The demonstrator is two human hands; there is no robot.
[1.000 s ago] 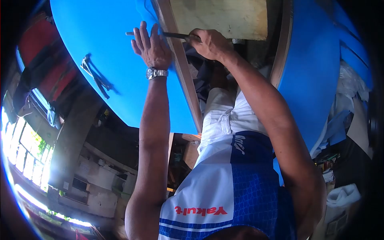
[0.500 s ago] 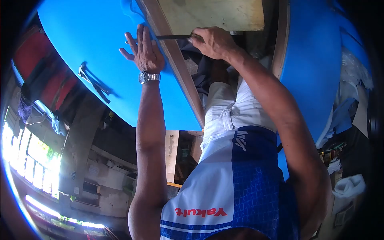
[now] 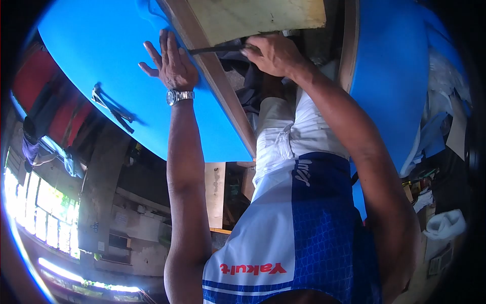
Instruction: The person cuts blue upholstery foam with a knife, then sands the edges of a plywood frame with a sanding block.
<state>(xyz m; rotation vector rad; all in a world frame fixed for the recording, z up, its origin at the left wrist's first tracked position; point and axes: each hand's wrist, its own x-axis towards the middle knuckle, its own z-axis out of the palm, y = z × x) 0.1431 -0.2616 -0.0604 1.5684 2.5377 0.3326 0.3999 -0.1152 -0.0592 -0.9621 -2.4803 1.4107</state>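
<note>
My left hand lies palm down on a smooth blue sheet, its fingers spread beside the brown wooden edge of the panel. A metal watch circles that wrist. In my right hand is a thin, dark, flat strip-like tool, gripped at one end. Its other end reaches across the wooden edge to the blue sheet, close to my left fingers. I cannot make out its exact kind. Farther left on the blue sheet rests a slim black-and-silver tool, perhaps scissors.
A pale board sits beyond my right hand. To the right stands another blue-covered panel with a wooden edge. Clear plastic and a white roll lie at the far right. Red and dark cloths hang at the left.
My left hand and the blue panel appear slightly farther left, along with a small view shift. The dark tool stays in my right hand across the wooden edge.
</note>
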